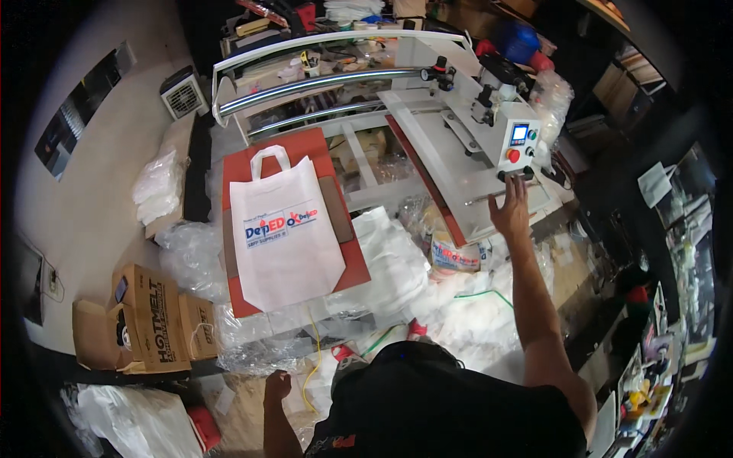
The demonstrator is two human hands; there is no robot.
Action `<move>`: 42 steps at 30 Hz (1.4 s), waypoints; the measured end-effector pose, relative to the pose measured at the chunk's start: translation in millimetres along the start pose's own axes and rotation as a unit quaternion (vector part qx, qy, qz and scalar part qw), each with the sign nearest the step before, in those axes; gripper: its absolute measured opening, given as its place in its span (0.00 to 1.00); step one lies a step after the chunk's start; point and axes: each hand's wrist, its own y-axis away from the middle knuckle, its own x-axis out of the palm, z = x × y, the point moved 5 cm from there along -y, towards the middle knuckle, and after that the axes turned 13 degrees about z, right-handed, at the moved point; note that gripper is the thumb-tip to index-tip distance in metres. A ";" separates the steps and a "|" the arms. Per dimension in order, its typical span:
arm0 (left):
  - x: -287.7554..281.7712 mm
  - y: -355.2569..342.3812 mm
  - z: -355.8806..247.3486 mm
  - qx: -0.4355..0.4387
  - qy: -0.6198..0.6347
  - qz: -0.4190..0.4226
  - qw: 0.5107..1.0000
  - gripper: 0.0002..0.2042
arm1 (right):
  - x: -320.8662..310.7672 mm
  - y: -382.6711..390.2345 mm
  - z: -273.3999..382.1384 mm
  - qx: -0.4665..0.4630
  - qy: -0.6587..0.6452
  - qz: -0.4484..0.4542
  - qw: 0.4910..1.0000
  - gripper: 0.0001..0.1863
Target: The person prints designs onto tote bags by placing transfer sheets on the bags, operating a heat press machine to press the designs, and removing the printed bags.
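Note:
My right hand (511, 206) reaches up to the heat press, fingers stretched and apart, just below its control box (518, 139). The fingertips are close to the black knobs under the box; whether they touch cannot be told. On the left red press bed (353, 263) lies a white tote bag (279, 263), flat, with a blue and red print and its handle loop (269, 160) toward the back. The press's white upper plate (435, 156) is over at the right side. Low at my left side hangs my left hand (279, 384), fingers curled in, nothing visible in them.
White bags (382, 263) are heaped between the beds, beside a printed bag pile (456, 254). Clear plastic wrap (263, 340) and a cardboard box (156, 317) stand at left. A yellow cord (314, 359) runs down near my feet. Chrome rails (321, 85) cross behind.

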 end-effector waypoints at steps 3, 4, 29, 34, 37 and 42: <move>-19.4 -5.5 19.3 -0.033 0.005 0.008 0.999 0.12 | 1.3 29.3 64.8 0.053 -0.173 0.053 0.982 0.23; -19.1 -6.1 32.3 -0.040 0.008 0.006 0.999 0.12 | 7.2 34.0 95.5 0.040 -0.236 0.077 0.968 0.21; 93.3 120.5 110.1 -0.208 0.178 0.053 0.960 0.14 | 151.1 -22.9 438.6 -0.311 -0.145 0.289 0.894 0.11; 73.3 74.9 84.7 -0.172 0.143 0.086 0.971 0.14 | 76.0 117.2 373.3 -0.305 -0.437 0.507 0.678 0.05; 63.5 40.8 60.3 -0.128 0.127 0.087 0.980 0.14 | 147.0 218.1 249.8 -0.085 -0.402 0.584 0.700 0.06; 96.1 33.6 48.5 -0.136 0.174 0.130 0.967 0.14 | 245.7 407.1 54.4 -0.032 -0.125 0.857 0.499 0.11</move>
